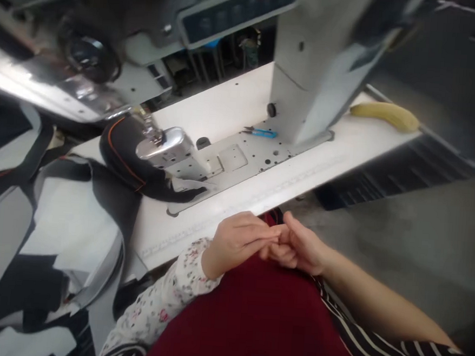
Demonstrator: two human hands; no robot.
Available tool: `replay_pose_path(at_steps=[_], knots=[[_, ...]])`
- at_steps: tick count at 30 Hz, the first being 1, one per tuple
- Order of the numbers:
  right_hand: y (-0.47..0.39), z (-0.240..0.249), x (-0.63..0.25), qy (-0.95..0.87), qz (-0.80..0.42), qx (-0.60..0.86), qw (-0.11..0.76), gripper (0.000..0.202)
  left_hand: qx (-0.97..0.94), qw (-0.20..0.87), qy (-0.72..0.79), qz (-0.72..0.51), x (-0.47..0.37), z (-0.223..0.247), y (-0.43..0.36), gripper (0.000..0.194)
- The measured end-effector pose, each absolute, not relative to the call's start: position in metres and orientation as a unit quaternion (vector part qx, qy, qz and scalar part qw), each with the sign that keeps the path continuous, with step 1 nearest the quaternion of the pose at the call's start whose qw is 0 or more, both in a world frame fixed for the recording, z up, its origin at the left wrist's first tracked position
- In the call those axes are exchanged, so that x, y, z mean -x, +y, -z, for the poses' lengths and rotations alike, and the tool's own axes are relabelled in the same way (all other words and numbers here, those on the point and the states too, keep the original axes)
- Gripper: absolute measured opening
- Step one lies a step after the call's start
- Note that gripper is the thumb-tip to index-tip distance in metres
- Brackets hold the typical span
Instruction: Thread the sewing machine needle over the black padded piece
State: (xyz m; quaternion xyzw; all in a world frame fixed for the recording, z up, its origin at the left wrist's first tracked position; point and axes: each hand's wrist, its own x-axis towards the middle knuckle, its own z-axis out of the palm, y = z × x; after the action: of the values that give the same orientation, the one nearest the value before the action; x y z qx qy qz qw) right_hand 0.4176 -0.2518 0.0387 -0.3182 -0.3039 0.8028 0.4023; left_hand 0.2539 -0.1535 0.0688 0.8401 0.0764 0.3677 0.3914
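Note:
Just off the front edge of the sewing machine table, my left hand (239, 239) and my right hand (300, 246) meet in front of the dark red apron (252, 314). The left fingers are pressed together and lie over the right fingertips. The right fingers are curled, with the thumb raised. Whatever may be between the hands is hidden. A black padded piece with orange stitching (119, 156) sits around the metal post of the sewing machine (174, 146), beneath the needle area, apart from both hands.
Blue thread snips (262, 132) lie on the machine bed. A yellow banana-like item (386, 115) rests at the table's right end. Black and white lined pieces (75, 226) are heaped on the left. The machine's column (310, 64) rises at the back.

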Motion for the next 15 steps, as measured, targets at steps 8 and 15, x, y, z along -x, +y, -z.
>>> replay_pose_path(at_steps=[8,15], knots=[[-0.293,-0.058,-0.518,-0.163,-0.58,0.418,0.679,0.056,-0.807,0.478,0.132,-0.321,-0.263,-0.075,-0.165,0.019],[-0.286,-0.037,-0.463,-0.12,-0.761,0.352,0.532,0.072,-0.882,0.293,-0.045,-0.367,-0.316,-0.074,-0.183,0.02]])
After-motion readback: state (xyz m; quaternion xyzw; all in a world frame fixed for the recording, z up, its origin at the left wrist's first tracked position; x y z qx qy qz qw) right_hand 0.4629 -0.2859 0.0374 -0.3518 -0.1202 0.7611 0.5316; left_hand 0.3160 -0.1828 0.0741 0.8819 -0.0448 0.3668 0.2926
